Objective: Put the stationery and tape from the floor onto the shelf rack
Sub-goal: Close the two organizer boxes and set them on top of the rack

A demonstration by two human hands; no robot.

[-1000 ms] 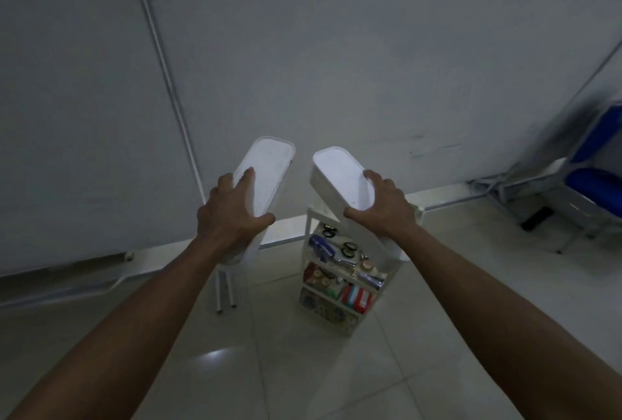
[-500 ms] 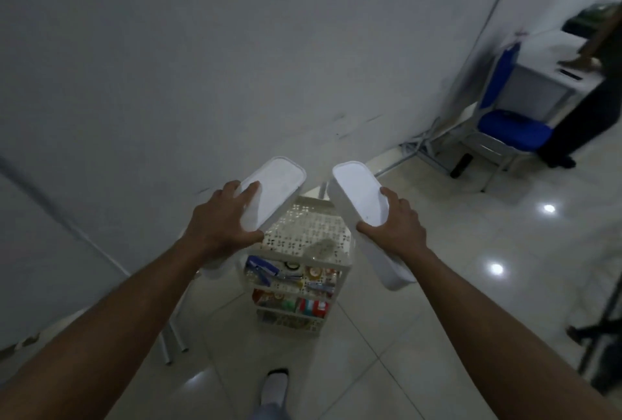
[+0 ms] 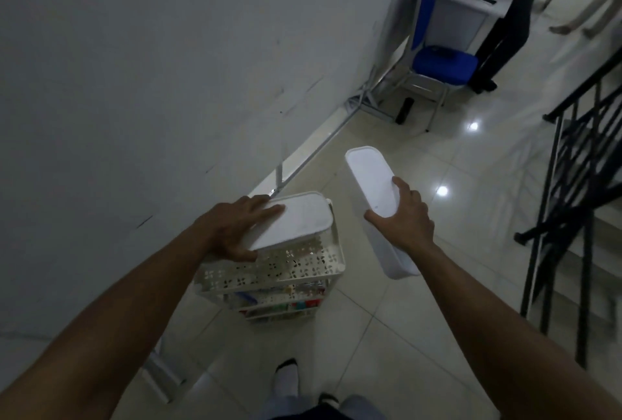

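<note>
A white perforated shelf rack (image 3: 289,268) stands on the tiled floor by the wall, its lower tiers full of colourful stationery and tape (image 3: 289,305). My left hand (image 3: 235,227) grips a white lidded plastic box (image 3: 296,217) that lies low over the back left of the rack's top tier; I cannot tell if it touches. My right hand (image 3: 404,221) holds a second white lidded box (image 3: 373,184), tilted steeply, in the air to the right of the rack.
The white wall (image 3: 168,83) runs along the left. A blue chair (image 3: 441,62) and a white desk (image 3: 471,12) stand at the back right, with people's legs (image 3: 501,35) beside them. A black stair railing (image 3: 579,184) is on the right. My socked foot (image 3: 286,379) is below.
I have come closer to the rack and look more steeply down. My left hand lowered its box over the rack's top tier; my right hand moved its box out to the right.
</note>
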